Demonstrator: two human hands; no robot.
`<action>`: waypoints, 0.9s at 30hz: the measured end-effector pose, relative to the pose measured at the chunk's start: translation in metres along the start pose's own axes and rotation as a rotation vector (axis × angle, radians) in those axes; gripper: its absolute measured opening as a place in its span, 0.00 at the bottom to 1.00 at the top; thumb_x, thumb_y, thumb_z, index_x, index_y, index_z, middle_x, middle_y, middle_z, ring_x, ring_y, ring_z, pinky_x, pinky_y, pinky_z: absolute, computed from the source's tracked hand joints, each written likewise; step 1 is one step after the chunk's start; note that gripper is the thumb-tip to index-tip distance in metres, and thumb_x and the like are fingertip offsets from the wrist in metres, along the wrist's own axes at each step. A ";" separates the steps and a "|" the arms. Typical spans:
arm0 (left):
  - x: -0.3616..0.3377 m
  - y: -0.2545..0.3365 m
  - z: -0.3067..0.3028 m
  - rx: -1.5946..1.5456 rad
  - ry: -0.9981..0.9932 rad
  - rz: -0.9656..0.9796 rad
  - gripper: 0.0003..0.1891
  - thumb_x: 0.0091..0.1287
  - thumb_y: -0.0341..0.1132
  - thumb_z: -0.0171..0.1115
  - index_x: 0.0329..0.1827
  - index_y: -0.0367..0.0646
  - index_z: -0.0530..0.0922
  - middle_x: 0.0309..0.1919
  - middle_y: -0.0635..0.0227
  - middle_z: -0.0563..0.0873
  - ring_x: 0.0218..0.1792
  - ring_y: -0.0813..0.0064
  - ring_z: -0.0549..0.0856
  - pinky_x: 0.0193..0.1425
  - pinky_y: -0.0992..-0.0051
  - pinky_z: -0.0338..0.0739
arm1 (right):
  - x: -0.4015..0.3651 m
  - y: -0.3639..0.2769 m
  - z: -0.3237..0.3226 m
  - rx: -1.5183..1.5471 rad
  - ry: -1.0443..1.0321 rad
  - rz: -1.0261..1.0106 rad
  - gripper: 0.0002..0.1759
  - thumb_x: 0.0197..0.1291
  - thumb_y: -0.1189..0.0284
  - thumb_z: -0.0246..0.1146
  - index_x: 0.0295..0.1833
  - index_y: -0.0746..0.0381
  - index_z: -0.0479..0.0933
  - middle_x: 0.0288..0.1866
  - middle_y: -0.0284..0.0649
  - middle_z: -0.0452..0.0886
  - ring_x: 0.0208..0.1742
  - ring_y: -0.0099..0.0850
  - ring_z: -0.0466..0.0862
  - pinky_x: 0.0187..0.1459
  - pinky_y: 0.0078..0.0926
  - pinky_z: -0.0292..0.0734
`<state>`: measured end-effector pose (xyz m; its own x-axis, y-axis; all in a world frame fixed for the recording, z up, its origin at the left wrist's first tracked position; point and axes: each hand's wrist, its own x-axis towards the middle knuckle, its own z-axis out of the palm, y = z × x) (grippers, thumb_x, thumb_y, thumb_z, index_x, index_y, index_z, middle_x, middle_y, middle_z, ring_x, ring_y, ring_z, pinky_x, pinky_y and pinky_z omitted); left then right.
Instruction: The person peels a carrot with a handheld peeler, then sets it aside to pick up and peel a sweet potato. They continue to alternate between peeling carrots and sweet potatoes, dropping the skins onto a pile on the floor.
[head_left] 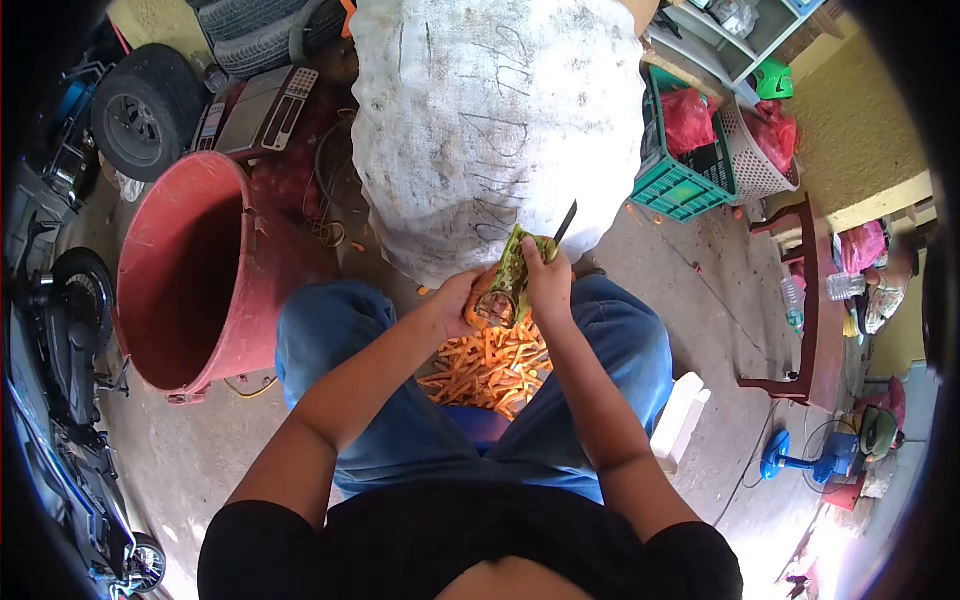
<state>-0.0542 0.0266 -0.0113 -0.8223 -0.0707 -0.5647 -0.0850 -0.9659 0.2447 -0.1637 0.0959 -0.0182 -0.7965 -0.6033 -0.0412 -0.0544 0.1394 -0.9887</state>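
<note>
Between my knees, my left hand is wrapped round an orange piece of produce on its left side. My right hand grips a green, patterned cutting tool from the right, its lower part against the orange piece. A dark blade points up and right beyond my right hand; its handle is hidden. Below both hands, many orange sticks lie in a blue container, which is partly hidden by my legs.
A large white sack stands directly ahead. To the left are a red tub, a tire and a scale. Right are a green crate, a white basket, a wooden frame and a white box.
</note>
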 end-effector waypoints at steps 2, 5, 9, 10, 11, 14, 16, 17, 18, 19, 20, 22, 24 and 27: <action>0.021 -0.009 -0.032 -0.032 -0.133 -0.046 0.14 0.66 0.40 0.37 0.39 0.41 0.70 0.29 0.65 0.77 0.27 0.73 0.77 0.31 0.74 0.75 | -0.004 0.007 -0.001 0.006 0.038 -0.007 0.17 0.56 0.63 0.56 0.34 0.69 0.71 0.22 0.39 0.74 0.23 0.24 0.73 0.27 0.23 0.67; 0.028 -0.018 -0.037 -0.139 -0.397 -0.113 0.15 0.66 0.39 0.36 0.39 0.40 0.70 0.31 0.64 0.78 0.31 0.70 0.79 0.36 0.71 0.76 | -0.005 0.010 -0.002 -0.034 0.056 0.030 0.17 0.57 0.63 0.55 0.34 0.69 0.71 0.23 0.41 0.74 0.24 0.27 0.73 0.28 0.25 0.67; 0.020 -0.018 -0.019 -0.108 -0.113 -0.014 0.15 0.65 0.39 0.38 0.39 0.38 0.70 0.30 0.63 0.78 0.29 0.71 0.79 0.32 0.71 0.76 | -0.007 0.009 0.003 -0.051 0.081 -0.065 0.17 0.57 0.63 0.54 0.35 0.69 0.71 0.23 0.45 0.74 0.25 0.35 0.74 0.31 0.30 0.68; 0.022 -0.019 -0.024 -0.130 -0.146 -0.026 0.14 0.64 0.38 0.40 0.39 0.37 0.71 0.31 0.62 0.79 0.30 0.70 0.80 0.33 0.70 0.76 | -0.008 0.009 0.003 -0.097 0.102 -0.079 0.16 0.57 0.63 0.54 0.35 0.69 0.71 0.23 0.46 0.74 0.25 0.37 0.75 0.30 0.31 0.68; 0.023 -0.020 -0.027 -0.130 -0.144 -0.031 0.14 0.64 0.38 0.40 0.39 0.37 0.71 0.31 0.62 0.79 0.30 0.70 0.80 0.33 0.70 0.76 | -0.011 0.005 0.002 -0.146 0.125 -0.090 0.16 0.57 0.64 0.54 0.34 0.69 0.71 0.22 0.48 0.74 0.26 0.40 0.75 0.30 0.32 0.68; 0.023 -0.022 -0.032 -0.034 -0.224 -0.052 0.14 0.63 0.38 0.39 0.40 0.37 0.70 0.32 0.62 0.79 0.31 0.69 0.80 0.34 0.70 0.77 | -0.012 -0.002 0.000 -0.232 0.119 -0.146 0.14 0.57 0.65 0.54 0.33 0.68 0.71 0.22 0.51 0.74 0.26 0.45 0.75 0.29 0.34 0.68; 0.024 -0.020 -0.028 0.001 -0.057 -0.056 0.13 0.65 0.38 0.36 0.41 0.41 0.68 0.30 0.65 0.78 0.28 0.72 0.79 0.29 0.70 0.76 | -0.012 -0.005 0.000 -0.258 0.136 -0.132 0.14 0.57 0.66 0.54 0.32 0.69 0.71 0.22 0.51 0.74 0.25 0.46 0.75 0.28 0.34 0.68; 0.022 -0.017 -0.025 0.001 -0.056 -0.056 0.13 0.65 0.38 0.36 0.41 0.41 0.68 0.30 0.65 0.78 0.28 0.72 0.79 0.29 0.70 0.76 | -0.011 -0.005 0.000 -0.284 0.152 -0.121 0.13 0.57 0.67 0.53 0.32 0.69 0.71 0.22 0.52 0.74 0.25 0.47 0.75 0.28 0.35 0.68; 0.020 -0.015 -0.023 0.035 -0.020 -0.067 0.13 0.65 0.38 0.36 0.41 0.42 0.68 0.29 0.65 0.77 0.27 0.72 0.78 0.28 0.70 0.76 | -0.011 -0.005 0.001 -0.284 0.150 -0.120 0.13 0.57 0.67 0.53 0.32 0.69 0.71 0.22 0.52 0.74 0.25 0.47 0.75 0.28 0.35 0.68; 0.020 -0.012 -0.021 0.069 0.015 -0.076 0.13 0.65 0.39 0.35 0.42 0.43 0.68 0.28 0.66 0.77 0.26 0.72 0.78 0.27 0.71 0.75 | -0.009 -0.005 0.002 -0.299 0.166 -0.127 0.13 0.56 0.67 0.54 0.31 0.69 0.71 0.22 0.52 0.74 0.24 0.47 0.75 0.27 0.35 0.68; 0.021 -0.010 -0.024 0.069 0.016 -0.074 0.13 0.65 0.39 0.35 0.42 0.43 0.68 0.28 0.66 0.77 0.26 0.72 0.78 0.27 0.71 0.75 | -0.007 -0.004 0.003 -0.312 0.181 -0.135 0.13 0.56 0.67 0.54 0.31 0.69 0.71 0.22 0.52 0.74 0.24 0.48 0.75 0.27 0.36 0.68; 0.024 -0.010 -0.033 0.115 -0.122 -0.069 0.15 0.66 0.41 0.34 0.43 0.44 0.68 0.26 0.67 0.75 0.25 0.74 0.76 0.25 0.73 0.73 | 0.001 0.011 0.001 -0.353 0.244 -0.218 0.14 0.56 0.67 0.54 0.30 0.69 0.71 0.22 0.52 0.74 0.24 0.48 0.75 0.27 0.36 0.68; 0.008 -0.011 -0.024 0.119 -0.140 -0.134 0.17 0.66 0.44 0.35 0.41 0.41 0.68 0.25 0.67 0.74 0.23 0.75 0.74 0.23 0.75 0.70 | 0.025 0.028 -0.017 -0.403 0.387 -0.172 0.14 0.55 0.67 0.55 0.29 0.70 0.70 0.22 0.52 0.75 0.23 0.48 0.75 0.25 0.36 0.68; -0.009 -0.003 -0.008 0.161 -0.138 -0.186 0.19 0.66 0.47 0.35 0.40 0.41 0.68 0.23 0.67 0.71 0.22 0.78 0.71 0.21 0.79 0.67 | 0.069 0.053 -0.065 -0.413 0.665 -0.036 0.14 0.55 0.67 0.54 0.28 0.70 0.71 0.21 0.49 0.75 0.20 0.41 0.74 0.23 0.34 0.67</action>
<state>-0.0419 0.0287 -0.0128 -0.8519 0.1497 -0.5019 -0.3211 -0.9063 0.2747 -0.2608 0.1125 -0.0644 -0.9763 -0.0337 0.2136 -0.2026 0.4880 -0.8490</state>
